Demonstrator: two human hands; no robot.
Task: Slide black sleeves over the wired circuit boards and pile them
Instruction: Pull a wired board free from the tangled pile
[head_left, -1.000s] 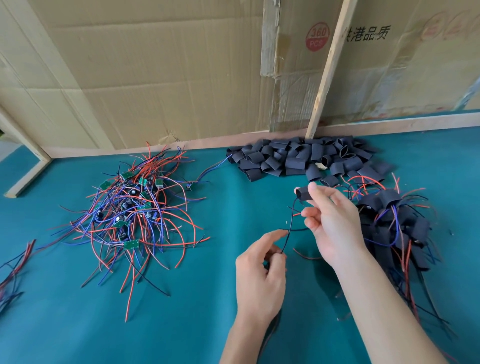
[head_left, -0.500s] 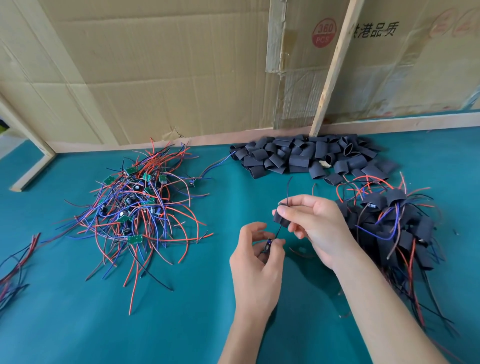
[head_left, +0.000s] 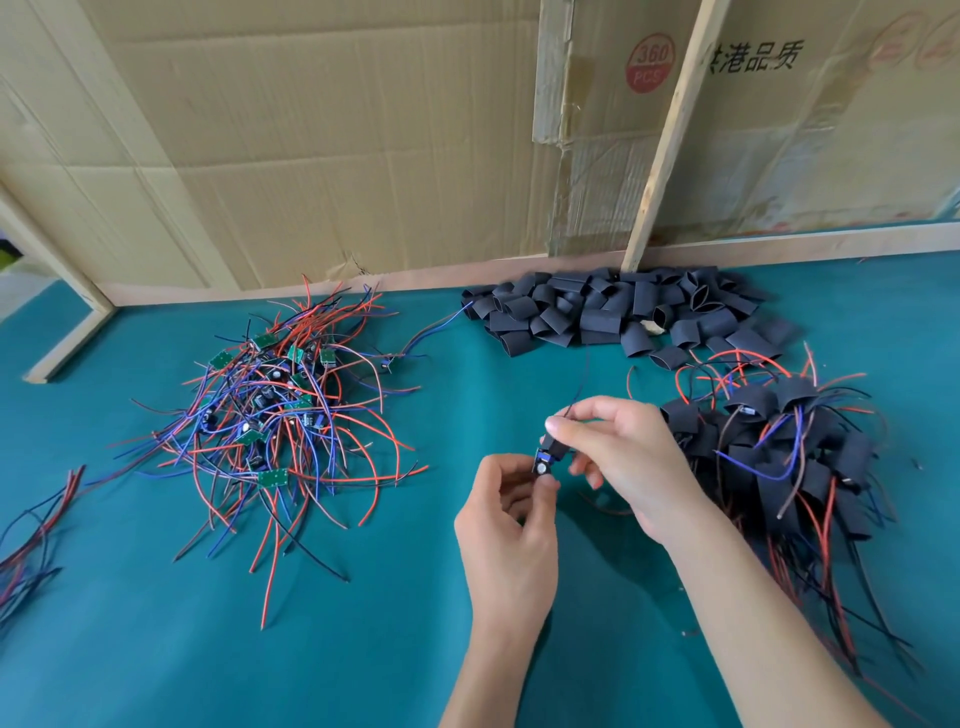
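Left grip (head_left: 511, 512): pinching circuit board (head_left: 542, 464) at lower end. Right grip (head_left: 618, 452): pinching black sleeve (head_left: 555, 446) just above, partly over board. Left of grips: pile of unsleeved wired boards (head_left: 270, 405). Right: sleeved pile (head_left: 779, 452). Beyond: loose sleeves (head_left: 613, 312) on teal counter (head_left: 208, 649).

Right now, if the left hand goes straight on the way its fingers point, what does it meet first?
Probably the right hand, just beyond the small circuit board that the left hand pinches. Farther along lies the heap of empty black sleeves. Depth is hard to judge.
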